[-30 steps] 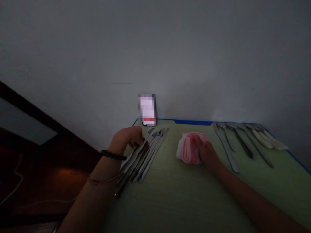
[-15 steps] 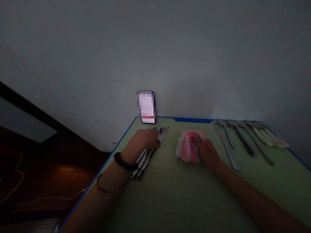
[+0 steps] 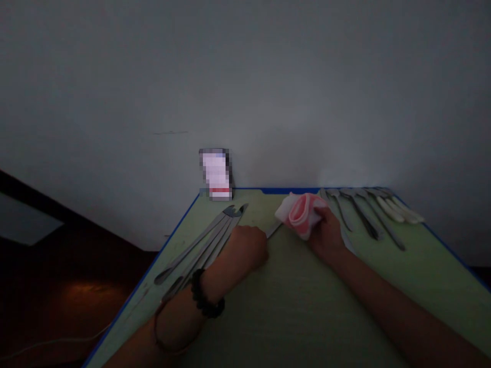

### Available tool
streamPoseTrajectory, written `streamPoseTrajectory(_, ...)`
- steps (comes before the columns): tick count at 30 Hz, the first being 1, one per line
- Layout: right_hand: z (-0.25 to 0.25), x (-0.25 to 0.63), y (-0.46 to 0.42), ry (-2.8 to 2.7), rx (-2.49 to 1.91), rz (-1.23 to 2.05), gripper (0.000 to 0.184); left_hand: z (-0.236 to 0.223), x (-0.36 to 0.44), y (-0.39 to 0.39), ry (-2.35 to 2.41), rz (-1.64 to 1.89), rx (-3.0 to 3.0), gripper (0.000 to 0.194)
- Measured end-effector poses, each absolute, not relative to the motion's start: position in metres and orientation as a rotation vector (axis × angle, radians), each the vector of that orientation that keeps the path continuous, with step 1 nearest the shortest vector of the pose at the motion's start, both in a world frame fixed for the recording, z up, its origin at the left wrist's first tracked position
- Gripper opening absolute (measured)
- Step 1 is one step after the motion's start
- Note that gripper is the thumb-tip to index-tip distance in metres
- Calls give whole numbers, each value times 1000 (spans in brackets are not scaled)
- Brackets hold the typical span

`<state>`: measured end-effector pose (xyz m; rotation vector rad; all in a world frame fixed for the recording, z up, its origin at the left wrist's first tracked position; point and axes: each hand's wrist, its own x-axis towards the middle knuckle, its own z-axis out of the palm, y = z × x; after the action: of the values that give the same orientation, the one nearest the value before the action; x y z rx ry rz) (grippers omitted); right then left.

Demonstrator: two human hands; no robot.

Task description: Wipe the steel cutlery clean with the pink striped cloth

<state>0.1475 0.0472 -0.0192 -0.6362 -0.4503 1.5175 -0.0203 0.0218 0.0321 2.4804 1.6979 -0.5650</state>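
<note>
"Where is the left hand [image 3: 249, 246]?"

"Center of the frame, closed around a metal utensil [image 3: 273, 229]; its far end goes out of sight at the pink-and-white cloth [image 3: 301, 214]."

"And the right hand [image 3: 328, 235]?"

"Just right of center, curled, gripping that cloth. Other cutlery [image 3: 195, 243] lies left of center on the green table [image 3: 291, 312]."

Looks like a dim room in a home, judging by the plain, scuffed wall [image 3: 291, 92] and the small green worktop [image 3: 291, 312] with a blue rim [image 3: 291, 191], set right up against it. Bears out the same reading with everyday cutlery [image 3: 370, 227], a pink-and-white cloth [image 3: 299, 212] and a phone [image 3: 218, 174] leaned upright at the back. Shows, too, a dark reddish floor [image 3: 88, 294] crossed by a loose pale cable [image 3: 57, 341].
</note>
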Motion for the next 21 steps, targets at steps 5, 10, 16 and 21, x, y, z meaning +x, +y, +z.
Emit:
streamPoseTrajectory(5, -15, 150, 48, -387, -547, 1597, 37, 31, -21, 26, 1634, -528, 2501, 29)
streamPoseTrajectory(10, -18, 149, 53, -363, -599, 1652, 25, 52, -37, 34, 1515, -395, 2472, 21)
streamPoseTrajectory(16, -23, 150, 56, -414, -573, 1698, 14, 69, -58, 50, 1637, 22, 2323, 45)
streamPoseTrajectory(21, -14, 152, 53, -330, -462, 1735, 22, 61, -54, 48, 1690, 330, 2266, 33)
